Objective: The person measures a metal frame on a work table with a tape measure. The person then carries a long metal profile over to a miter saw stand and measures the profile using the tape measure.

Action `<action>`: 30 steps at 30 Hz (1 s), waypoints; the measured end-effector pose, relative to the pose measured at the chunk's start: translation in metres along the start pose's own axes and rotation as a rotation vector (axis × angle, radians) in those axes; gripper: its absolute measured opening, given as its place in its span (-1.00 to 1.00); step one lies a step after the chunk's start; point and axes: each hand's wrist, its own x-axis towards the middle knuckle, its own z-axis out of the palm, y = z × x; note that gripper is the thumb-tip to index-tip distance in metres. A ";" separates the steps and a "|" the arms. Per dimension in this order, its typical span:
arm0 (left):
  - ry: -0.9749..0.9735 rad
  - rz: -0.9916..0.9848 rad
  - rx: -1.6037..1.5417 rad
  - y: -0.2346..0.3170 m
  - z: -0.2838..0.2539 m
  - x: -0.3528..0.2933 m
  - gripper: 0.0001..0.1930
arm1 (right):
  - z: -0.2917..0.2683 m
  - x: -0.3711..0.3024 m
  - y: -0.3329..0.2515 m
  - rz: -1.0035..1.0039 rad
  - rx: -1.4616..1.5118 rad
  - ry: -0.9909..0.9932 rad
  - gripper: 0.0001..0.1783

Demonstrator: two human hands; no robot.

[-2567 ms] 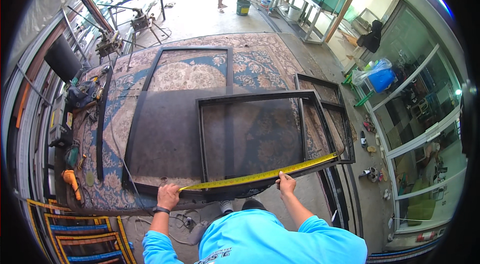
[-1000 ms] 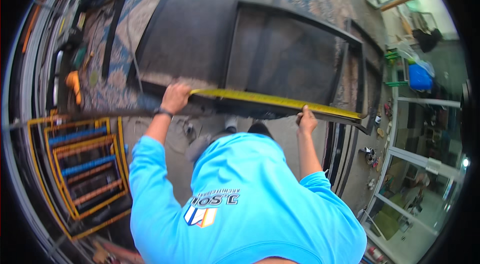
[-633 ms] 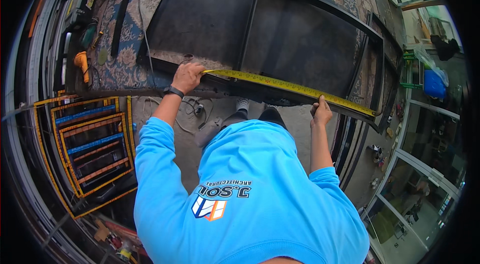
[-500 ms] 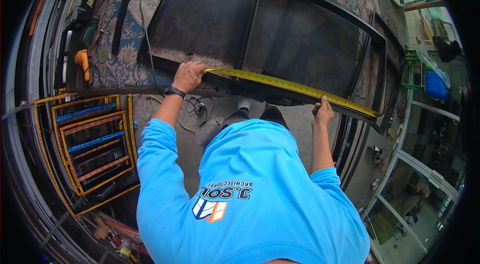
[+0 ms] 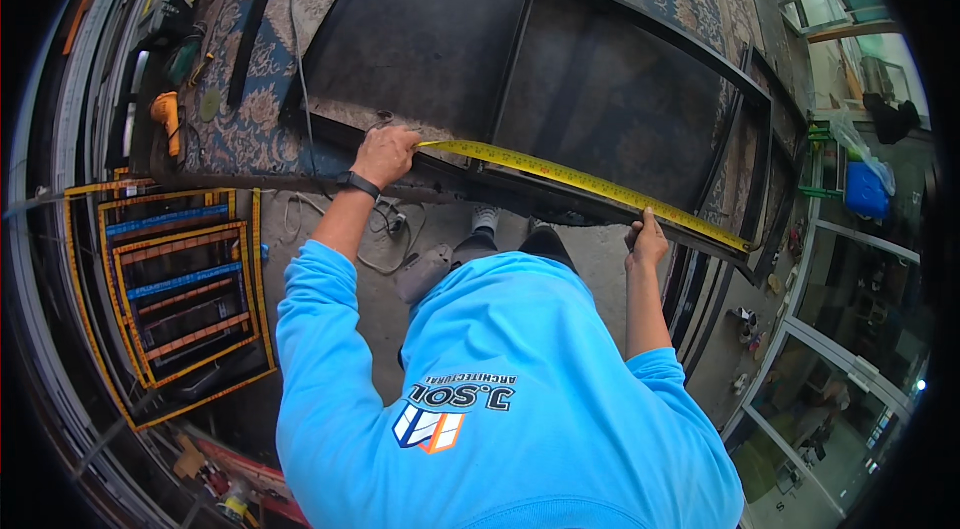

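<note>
A yellow tape measure [image 5: 560, 173] stretches across the near side of a dark metal frame [image 5: 640, 1], its blade running along the front bar. Its left end disappears into my left hand [image 5: 386, 157], which is closed on it; any case is hidden by the fingers. The blade's far end lies at the frame's right corner. My right hand [image 5: 648, 239] is curled at the near edge of the front bar, with a fingertip against the blade. Under the frame lies a dark flat sheet [image 5: 410, 39].
Patterned carpet [image 5: 270, 79] covers the worktable. An orange power tool [image 5: 166, 121] sits at the left, near a loose cable [image 5: 298, 49]. Taped frames [image 5: 190, 274] stand lower left. A blue container [image 5: 868, 191] and glass-panelled doors [image 5: 850, 279] are at the right.
The view has shifted slightly. Both hands keep their places on the tape, which still lies along the frame's front bar.
</note>
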 end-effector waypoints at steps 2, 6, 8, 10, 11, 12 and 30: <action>0.024 0.028 -0.001 -0.002 0.002 0.000 -0.90 | 0.000 0.002 -0.003 0.031 0.016 0.015 -0.77; 0.003 0.166 0.013 -0.009 -0.004 0.004 -0.95 | 0.002 0.007 -0.016 0.073 0.058 0.022 -0.90; 0.005 0.191 -0.069 -0.011 -0.014 0.012 -0.93 | 0.008 0.010 -0.029 0.090 0.077 -0.037 -0.89; -0.058 0.192 -0.071 -0.012 -0.029 0.025 -0.92 | 0.019 0.019 -0.046 0.101 0.151 -0.157 -0.92; -0.046 0.188 -0.104 -0.011 -0.036 0.034 -0.90 | 0.025 0.026 -0.057 0.043 0.140 -0.198 -0.94; -0.018 0.216 -0.125 -0.010 -0.044 0.044 -0.90 | 0.033 0.035 -0.069 -0.001 0.188 -0.215 -0.91; 0.084 0.125 0.093 -0.002 -0.119 0.277 -0.92 | 0.178 0.243 -0.224 -0.072 0.249 -0.182 -0.87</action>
